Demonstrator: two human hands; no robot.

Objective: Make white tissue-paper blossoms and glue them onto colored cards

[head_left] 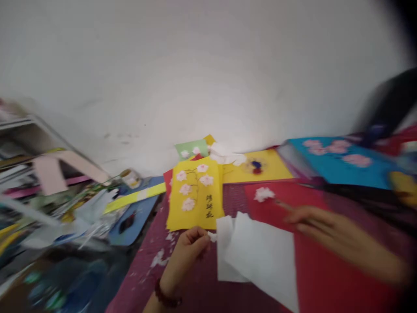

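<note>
My left hand (195, 243) pinches a small scrap of white paper (212, 237) between thumb and fingertips, just left of the white paper sheets (260, 250). In my right hand (325, 228) is a thin brush-like stick (284, 204), blurred, its tip pointing left. That tip is close to a pale pink-white paper flower (263, 194) lying on red paper (312, 261). Beyond my left hand lies a yellow card (195, 221) with several paper blossoms, a drawn branch and dark written characters.
A blue sheet (345, 169) with pink flowers lies at the right, near dark blurred scissor-like blades (355, 191). Behind is a yellow sheet (273, 167) with dark blobs. White scraps (159, 258) dot the purple cloth (146, 287). Clutter and a small jar (130, 178) stand left.
</note>
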